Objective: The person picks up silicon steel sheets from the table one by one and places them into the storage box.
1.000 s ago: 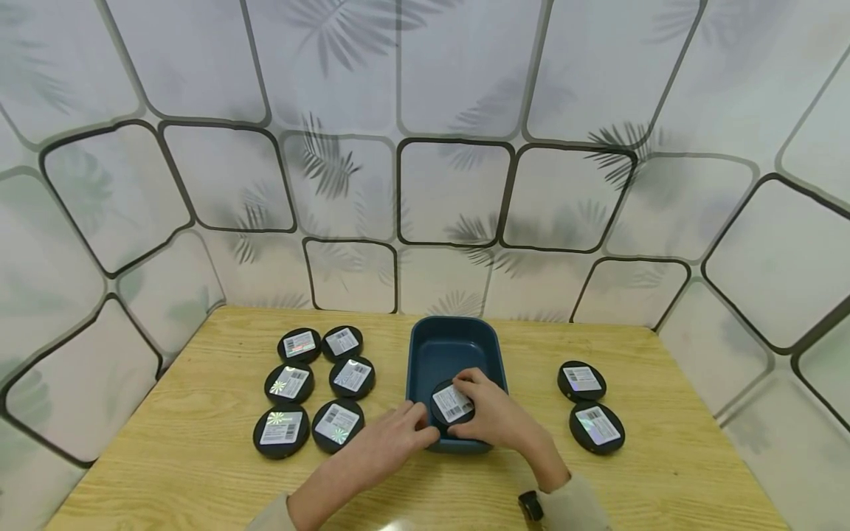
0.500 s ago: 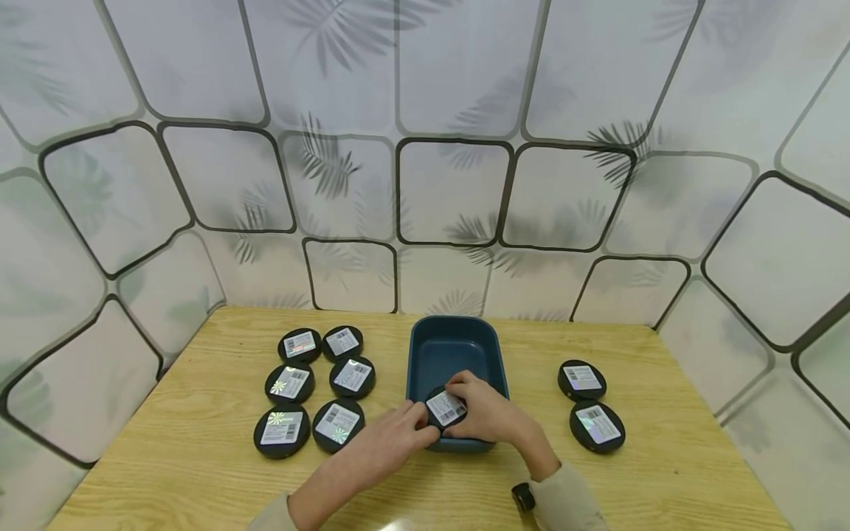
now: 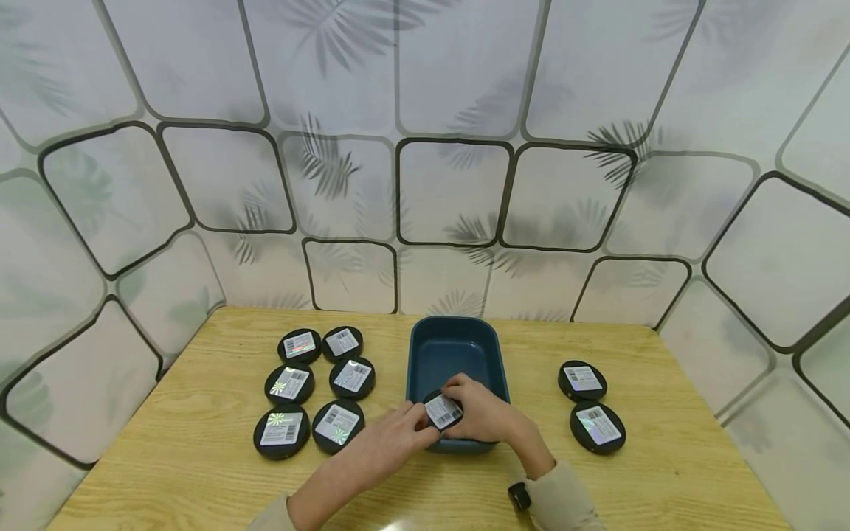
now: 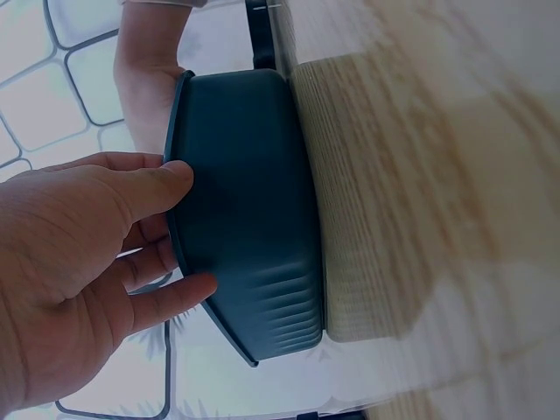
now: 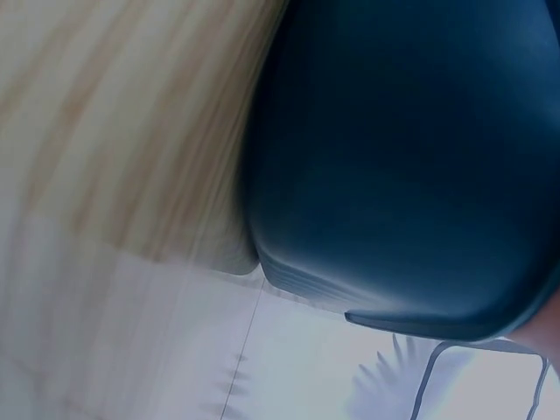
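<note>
Right hand (image 3: 485,413) — thumb and fingers set narrow — pinches one disc (image 3: 443,411), label up, inside the near end of the tray (image 3: 455,361). Left hand (image 3: 392,438), just beside it, grips the tray's rim. Six discs (image 3: 282,432) lie left of the hands; two more discs (image 3: 597,427) lie right. Apparent step: positioning the held disc. The next move likely calls for a steady tray and level disc.

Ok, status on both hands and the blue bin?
Left hand grips blue bin by its rim. Right hand holds black disc at bin's near end. No obstruction visible.
</note>
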Motion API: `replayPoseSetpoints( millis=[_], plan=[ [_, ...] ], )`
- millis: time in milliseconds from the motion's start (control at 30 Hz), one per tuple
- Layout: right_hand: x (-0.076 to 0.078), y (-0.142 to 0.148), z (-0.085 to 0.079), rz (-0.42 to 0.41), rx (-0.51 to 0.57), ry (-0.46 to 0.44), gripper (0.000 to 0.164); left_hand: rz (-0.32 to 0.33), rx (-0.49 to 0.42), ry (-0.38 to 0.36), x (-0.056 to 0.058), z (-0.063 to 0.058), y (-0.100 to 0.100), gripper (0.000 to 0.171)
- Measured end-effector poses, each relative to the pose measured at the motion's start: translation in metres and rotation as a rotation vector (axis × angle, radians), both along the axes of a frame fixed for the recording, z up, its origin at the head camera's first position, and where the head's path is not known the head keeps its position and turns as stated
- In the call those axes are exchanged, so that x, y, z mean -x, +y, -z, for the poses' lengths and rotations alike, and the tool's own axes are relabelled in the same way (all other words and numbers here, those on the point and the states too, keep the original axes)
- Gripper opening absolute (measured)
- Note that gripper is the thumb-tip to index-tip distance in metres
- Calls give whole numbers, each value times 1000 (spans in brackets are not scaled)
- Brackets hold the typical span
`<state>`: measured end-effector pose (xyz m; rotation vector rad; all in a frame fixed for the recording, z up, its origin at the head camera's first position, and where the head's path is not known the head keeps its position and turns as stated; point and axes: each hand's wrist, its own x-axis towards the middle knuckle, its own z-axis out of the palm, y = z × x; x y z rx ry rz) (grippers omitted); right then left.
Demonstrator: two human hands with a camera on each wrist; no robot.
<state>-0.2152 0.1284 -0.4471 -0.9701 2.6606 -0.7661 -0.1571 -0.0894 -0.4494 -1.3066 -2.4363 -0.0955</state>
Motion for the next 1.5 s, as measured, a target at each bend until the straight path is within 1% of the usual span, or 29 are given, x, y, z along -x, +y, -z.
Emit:
replayPoseSetpoints(
  millis=[167, 267, 400, 700, 1067, 1167, 1300, 1400, 1500],
  plan=[
    [1, -2, 1, -7, -10, -1, 60, 3, 8, -20, -1, -1, -1, 16],
    [1, -2, 2, -22, -16, 15, 59, 10, 3, -25, -1, -2, -1, 16],
    [0, -3, 1, -41, -16, 34, 56, 16, -9, -10, -1, -1, 0, 16],
    [2, -4, 5, -48, -20, 33, 56, 30, -37, 5, 0, 0, 0, 17],
    [4, -2, 4, -108, -6, 49, 58, 30, -43, -12, 0, 0, -1, 17],
    [6, -1, 5, -122, 2, 34, 58, 34, -44, -5, 1, 0, 0, 16],
    [8, 3, 5, -127, 38, -20, 59, 35, -52, 13, 1, 1, 0, 16],
    [6, 6, 6, -126, 52, -69, 58, 45, -54, 32, -1, 3, 1, 16],
    [10, 6, 1, -130, 45, -80, 58, 52, -52, 57, 4, 2, 0, 17]
  ],
)
